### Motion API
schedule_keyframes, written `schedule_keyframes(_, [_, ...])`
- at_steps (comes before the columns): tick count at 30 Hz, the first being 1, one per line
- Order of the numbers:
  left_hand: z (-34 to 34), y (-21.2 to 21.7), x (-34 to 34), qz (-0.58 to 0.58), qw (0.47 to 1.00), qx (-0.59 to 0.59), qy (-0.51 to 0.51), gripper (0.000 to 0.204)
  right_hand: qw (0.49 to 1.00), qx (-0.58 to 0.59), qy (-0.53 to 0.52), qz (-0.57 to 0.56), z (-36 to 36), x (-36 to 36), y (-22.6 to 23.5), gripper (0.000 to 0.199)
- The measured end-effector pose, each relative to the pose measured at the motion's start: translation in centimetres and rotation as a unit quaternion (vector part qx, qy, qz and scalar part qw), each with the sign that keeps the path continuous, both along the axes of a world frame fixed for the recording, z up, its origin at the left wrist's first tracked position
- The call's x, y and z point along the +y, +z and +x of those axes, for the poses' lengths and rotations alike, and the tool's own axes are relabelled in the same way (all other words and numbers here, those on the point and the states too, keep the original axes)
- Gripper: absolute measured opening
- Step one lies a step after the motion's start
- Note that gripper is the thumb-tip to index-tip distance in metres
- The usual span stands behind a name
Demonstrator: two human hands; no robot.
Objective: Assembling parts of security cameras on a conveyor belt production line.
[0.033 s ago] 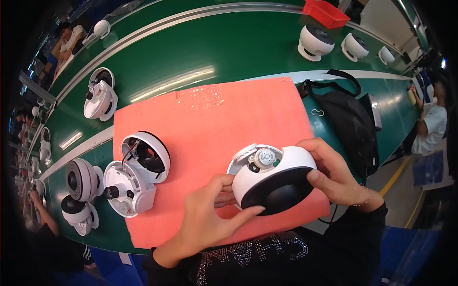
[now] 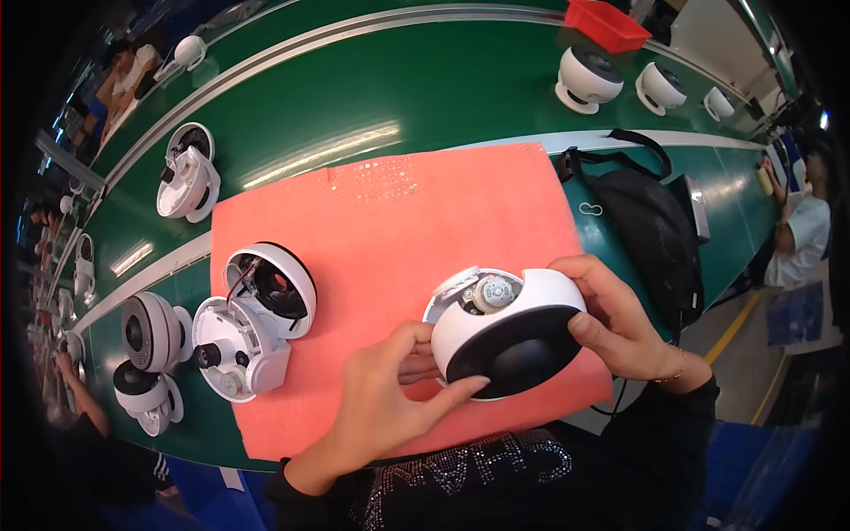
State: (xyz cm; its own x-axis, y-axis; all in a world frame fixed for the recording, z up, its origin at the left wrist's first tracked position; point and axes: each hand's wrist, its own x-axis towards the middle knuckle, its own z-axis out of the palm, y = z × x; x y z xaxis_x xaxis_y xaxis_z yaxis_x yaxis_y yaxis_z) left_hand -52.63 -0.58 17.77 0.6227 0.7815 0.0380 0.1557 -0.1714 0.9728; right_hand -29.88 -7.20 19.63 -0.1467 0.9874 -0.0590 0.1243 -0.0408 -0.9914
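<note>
Over the near right part of the salmon-pink mat I hold a round white housing with a glossy black domed face tilted toward me. Through a gap in its far upper side a small motor shows. My left hand grips the left side, thumb on the lower rim and fingers curled behind. At the right side my right hand has its thumb on the rim and fingers over the back. On the mat's left lies an opened white unit, its black-lined half joined by wires.
Two assembled round units stand left of the mat; another opened one lies beyond. Several white units and a red bin are at the far right. A black bag lies right of the mat. Co-workers sit at both sides.
The housing has tipped slightly in my hands, and the motor in its gap sits at a slightly different angle. Both hands keep their grip.
</note>
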Motion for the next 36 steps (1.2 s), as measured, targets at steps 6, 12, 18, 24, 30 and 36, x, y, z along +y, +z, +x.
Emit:
schedule_keyframes(6, [0.3, -0.5, 0.9, -0.007, 0.999, 0.029, -0.024, 0.032, 0.996, -0.077, 0.032, 0.026, 0.9, 0.7, -0.6, 0.056])
schedule_keyframes(12, [1.1, 0.1, 1.4, -0.029, 0.998, 0.043, -0.018, 0.029, 0.998, -0.054, 0.030, -0.029, 1.7, 0.9, -0.9, 0.067])
schedule_keyframes(18, [0.9, 0.5, 1.3, -0.184, 0.983, 0.007, -0.018, 0.035, 0.989, 0.114, 0.004, -0.089, 1.1, 1.4, -0.9, 0.061])
schedule_keyframes(24, [0.1, 0.7, 1.0, -0.163, 0.986, 0.002, -0.030, 0.042, 0.983, 0.144, -0.030, -0.112, -0.2, 0.7, -1.0, 0.070])
schedule_keyframes(30, [0.1, -0.1, 0.2, -0.097, 0.994, 0.000, -0.047, 0.040, 1.000, 0.012, 0.006, 0.001, -0.4, -1.2, -2.8, 0.095])
schedule_keyframes(36, [0.1, -0.1, -0.1, -0.041, 0.998, -0.006, -0.041, 0.039, 1.000, -0.015, 0.018, 0.019, -0.5, -1.4, -2.5, 0.089])
